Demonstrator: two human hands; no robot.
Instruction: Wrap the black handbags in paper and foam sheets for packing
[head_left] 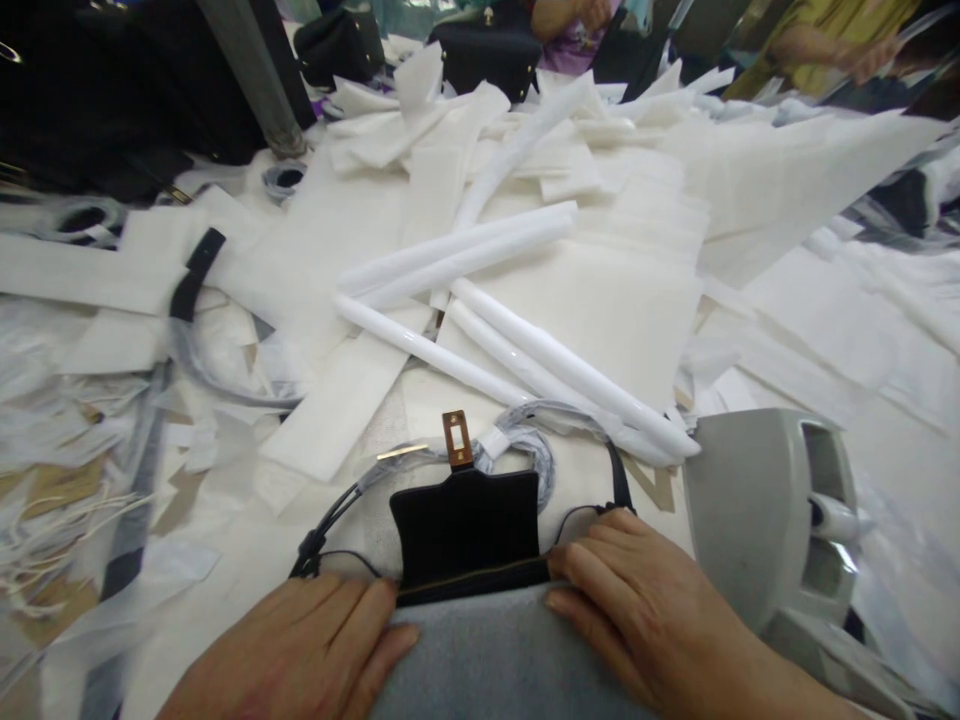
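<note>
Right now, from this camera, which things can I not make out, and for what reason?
All in the head view:
- Bag: its near part is cut off by the bottom edge.
- Bag's two side ends: covered by the left hand and right hand.
- Person in yellow: head cut off by the top edge; the held item is blurred.

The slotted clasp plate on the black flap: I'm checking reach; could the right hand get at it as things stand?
Probably yes: nothing covers the slotted clasp plate, and the right hand is close by, though it would first need to leave the grey panel.
</note>
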